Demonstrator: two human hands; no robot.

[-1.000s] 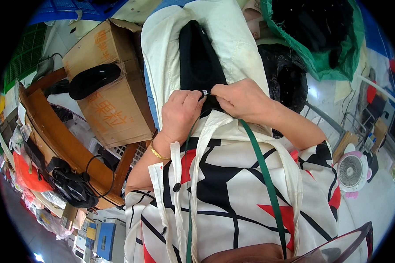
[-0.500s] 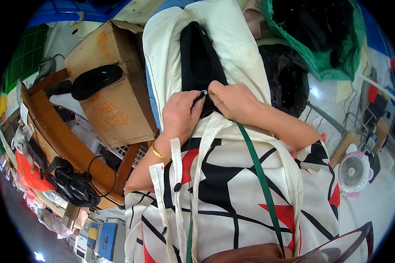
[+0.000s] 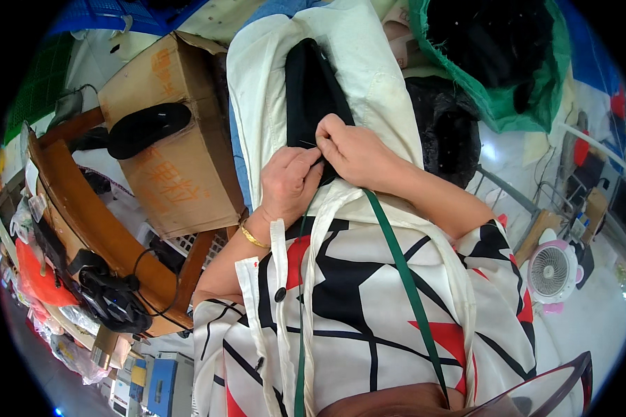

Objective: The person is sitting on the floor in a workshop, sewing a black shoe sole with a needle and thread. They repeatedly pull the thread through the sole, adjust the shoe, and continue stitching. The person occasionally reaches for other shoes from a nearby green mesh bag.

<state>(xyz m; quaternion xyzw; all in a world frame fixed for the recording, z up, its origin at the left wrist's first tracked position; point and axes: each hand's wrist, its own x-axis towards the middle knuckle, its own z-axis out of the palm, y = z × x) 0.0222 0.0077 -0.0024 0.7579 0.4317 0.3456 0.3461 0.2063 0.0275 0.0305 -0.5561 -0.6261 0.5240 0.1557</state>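
A long black cloth shoe point(image 3: 311, 97) lies lengthwise on my lap, its far end pointing away from me. At its near end, my left hand point(image 3: 286, 182) closes on the edge with thumb and bent fingers. Just to the right, my right hand point(image 3: 351, 149) is in a tight pinch, almost touching the left fingertips. A thin pale needle-like line shows beside the fingers, but what the right fingertips hold is hidden. White apron cloth point(image 3: 382, 97) lies under the shoe.
Another black shoe point(image 3: 149, 130) rests on a cardboard box point(image 3: 181, 177) at left, beside a wooden frame point(image 3: 94, 222). A green sack point(image 3: 560, 90) of dark pieces and a black plastic bag point(image 3: 442, 132) stand at right. Farther right is a small fan point(image 3: 553, 271).
My right hand has shifted slightly up and left, its fingers more curled. The left hand keeps its hold at the shoe's near end. The view has moved a little.
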